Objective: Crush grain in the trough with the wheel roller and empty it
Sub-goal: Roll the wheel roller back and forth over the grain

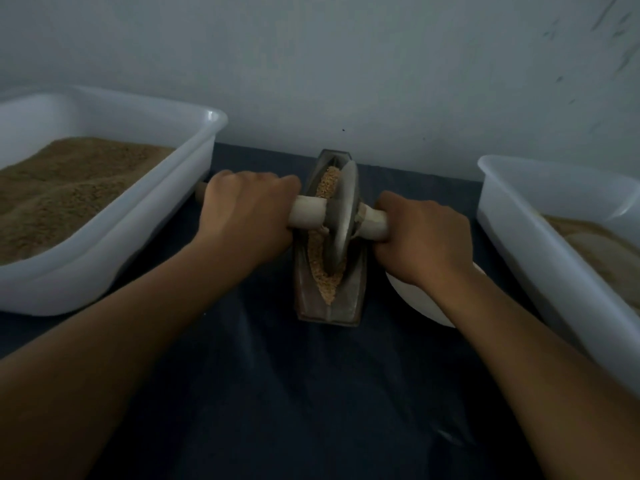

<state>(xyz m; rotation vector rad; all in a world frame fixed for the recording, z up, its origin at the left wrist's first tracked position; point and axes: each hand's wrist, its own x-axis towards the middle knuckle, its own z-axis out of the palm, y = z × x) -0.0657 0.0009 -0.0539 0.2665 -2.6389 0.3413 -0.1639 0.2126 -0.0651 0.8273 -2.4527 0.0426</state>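
Fingers (277, 188) of both hands wrap the wheel roller (343, 216) handle

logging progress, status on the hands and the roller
Left hand and right hand grip the wheel roller handle. Wheel sits in trough, grain still inside. Nothing blocking.
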